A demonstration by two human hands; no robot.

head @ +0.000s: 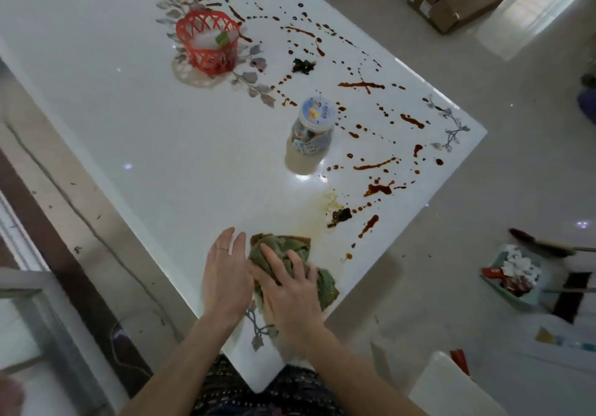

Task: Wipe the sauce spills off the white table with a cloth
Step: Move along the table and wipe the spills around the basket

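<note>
The white worktop (145, 119) fills most of the view, with one corner pointing to the near side, toward the person. Brown sauce spills (377, 189) cover its right half as drops, lines and small pools, from the far edge down to near the cloth. The left half shows no sauce.

The right hand (290, 293) lies on a crumpled green cloth (280, 249) close to the near corner. Its fingers (298, 265) are spread and almost straight, pressing the cloth down on the worktop, not closed around it. The left hand (225, 280) rests flat on the worktop just beside the cloth on the left, its fingers straight and together, holding nothing.

A red plastic basket (206, 57) stands at the far side, on a flower pattern. A clear jar (314, 125) with a blue and white lid stands in the middle, at the left border of the spills. A pale yellowish smear (329, 202) lies just beyond the cloth, and a small dark clump (342, 215) touches it on the right. A thin ring (223, 249) is on one left finger.
</note>
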